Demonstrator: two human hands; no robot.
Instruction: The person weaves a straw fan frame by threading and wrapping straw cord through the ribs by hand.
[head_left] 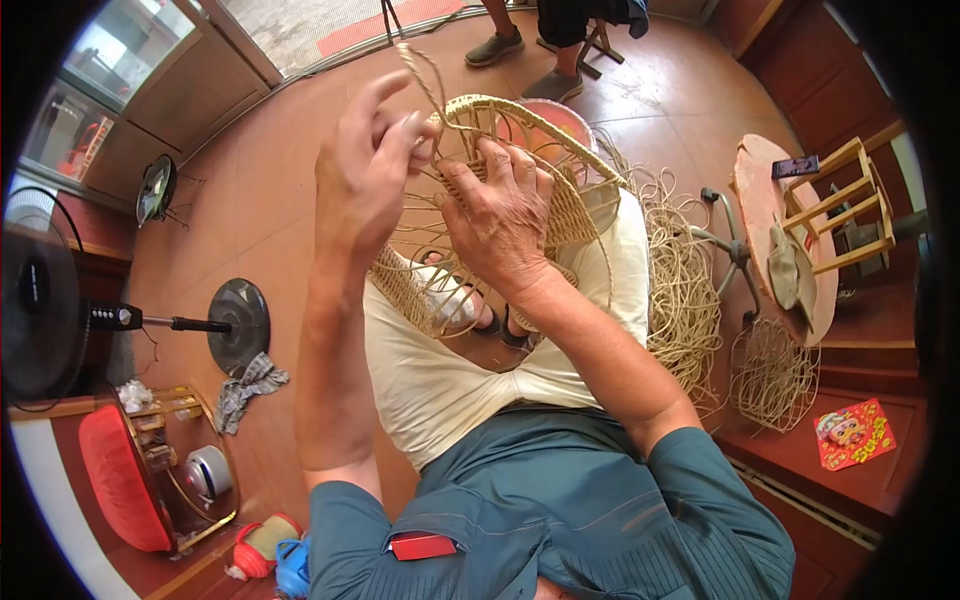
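Tan basket of woven twisted cord with loose strands (575, 222) rests at the far edge of a lap in cream trousers (430, 405), likely light and springy, its braided rim (482, 99) probably stiffer and the surer hold. The person's right hand (497, 208) has its fingers bent, gripping strands beside the rim; the raised left hand (362, 165) blurs beside a tan cord loop (428, 72), so its grip cannot be told.

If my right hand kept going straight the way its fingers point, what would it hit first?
Most likely the far rim of the woven piece, just ahead of your right hand, though depth is hard to judge from this view.
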